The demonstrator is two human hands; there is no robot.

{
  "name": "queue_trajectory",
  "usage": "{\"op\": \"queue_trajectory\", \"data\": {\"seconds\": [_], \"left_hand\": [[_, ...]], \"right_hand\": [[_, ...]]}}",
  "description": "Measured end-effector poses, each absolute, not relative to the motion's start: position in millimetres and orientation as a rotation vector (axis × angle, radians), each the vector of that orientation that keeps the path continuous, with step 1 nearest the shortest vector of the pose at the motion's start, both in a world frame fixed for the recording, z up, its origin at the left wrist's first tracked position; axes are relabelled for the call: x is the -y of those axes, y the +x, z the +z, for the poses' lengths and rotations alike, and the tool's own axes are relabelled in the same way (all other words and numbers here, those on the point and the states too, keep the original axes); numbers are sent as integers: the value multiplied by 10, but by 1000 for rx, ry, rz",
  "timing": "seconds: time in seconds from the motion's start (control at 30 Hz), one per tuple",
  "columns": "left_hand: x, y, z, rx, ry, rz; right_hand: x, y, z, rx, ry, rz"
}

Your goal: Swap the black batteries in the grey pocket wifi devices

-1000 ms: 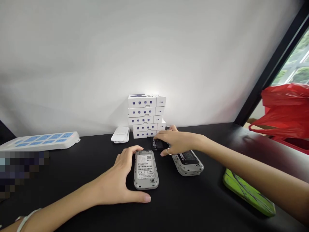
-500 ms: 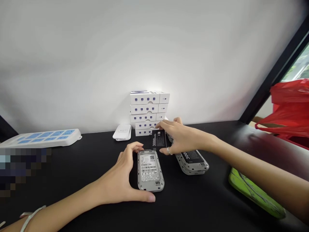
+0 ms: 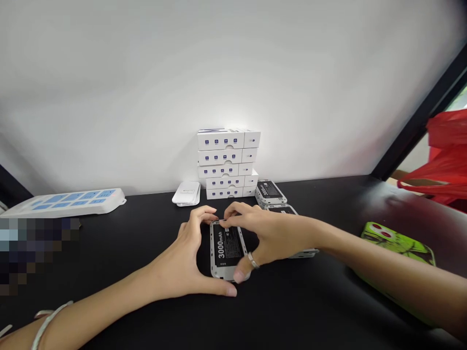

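Observation:
A grey device casing [image 3: 233, 274] lies on the black table, with a black battery [image 3: 228, 245] marked 3000mAh in its recess. My left hand [image 3: 186, 262] curves round the casing's left side, thumb stretched along the near edge and fingers at the far left corner, open. Over the casing's right side is my right hand [image 3: 262, 233], its fingers spread: the fingertips touch the battery's far end and the ringed thumb is near the casing's lower right corner. Partly behind that hand, more casings with black batteries [image 3: 272, 189] are stacked to the right.
White boxes [image 3: 221, 156] stand stacked against the wall, beside a small pile of white covers [image 3: 187, 193]. A white power strip [image 3: 105, 206] lies at the far left. On the right are a green patterned case [image 3: 401, 243] and a red plastic bag [image 3: 448, 150].
My right hand has brought the battery down and left into the casing, and its grip has opened. The casing's white label is now covered. The view has shifted slightly.

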State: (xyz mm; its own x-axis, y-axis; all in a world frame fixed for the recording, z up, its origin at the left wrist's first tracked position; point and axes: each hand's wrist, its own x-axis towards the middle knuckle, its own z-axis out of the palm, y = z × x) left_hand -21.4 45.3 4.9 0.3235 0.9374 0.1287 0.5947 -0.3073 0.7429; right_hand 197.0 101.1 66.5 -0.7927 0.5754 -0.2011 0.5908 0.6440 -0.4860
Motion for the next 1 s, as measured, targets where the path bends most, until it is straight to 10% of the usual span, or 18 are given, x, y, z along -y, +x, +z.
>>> {"op": "queue_trajectory", "data": {"seconds": [0.57, 1.0], "left_hand": [[-449, -244, 56, -1242, 2055, 757], [-425, -220, 66, -1299, 2061, 710]], "right_hand": [[-1403, 2654, 1263, -2676, 1266, -494], [-1992, 2888, 782, -2835, 1381, -589]]}}
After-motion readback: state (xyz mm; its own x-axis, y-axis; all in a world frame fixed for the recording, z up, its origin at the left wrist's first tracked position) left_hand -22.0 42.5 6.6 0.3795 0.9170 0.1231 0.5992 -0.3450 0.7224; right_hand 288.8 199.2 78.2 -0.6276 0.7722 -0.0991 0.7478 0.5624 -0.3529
